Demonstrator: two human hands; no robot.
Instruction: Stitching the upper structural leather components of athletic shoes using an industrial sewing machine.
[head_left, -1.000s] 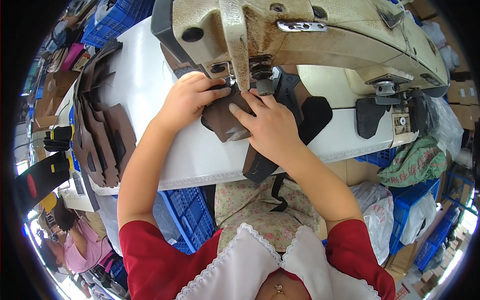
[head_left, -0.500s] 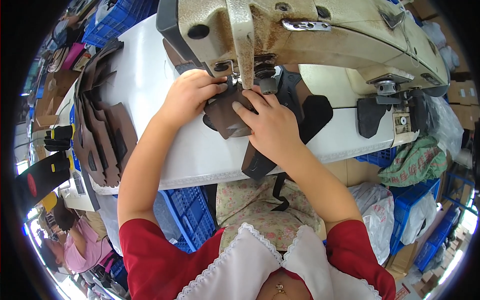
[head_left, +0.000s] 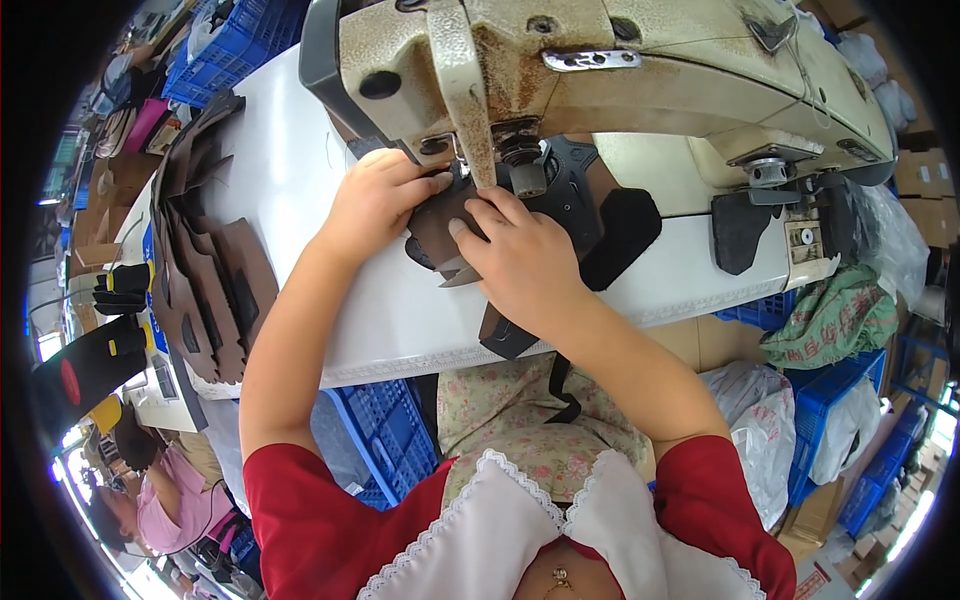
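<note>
A brown leather-like piece [head_left: 432, 228] lies under the needle area of a beige sewing machine [head_left: 560, 100]. My left hand [head_left: 375, 205] grips its left edge, thumb and fingers pressed together close to the presser foot. From the right, my right hand [head_left: 528, 258] holds the same piece with curled fingers, just below the machine head. A corner of the piece stands up beside the right thumb. Black and brown cut parts [head_left: 622, 235] are joined or layered behind and right of my right hand; how they connect is hidden. The needle tip is hard to make out.
Stacked brown cut pieces [head_left: 215, 290] lie at the left of the white table [head_left: 390, 345]. A black cut part [head_left: 742, 235] rests near the machine's right end. Blue crates [head_left: 380, 430] stand below. A person in pink [head_left: 180, 495] sits at the far left.
My right hand has shifted slightly left, its fingers more curled. The brown piece has turned, and its near corner now tips up. The machine appears a little further left in view.
</note>
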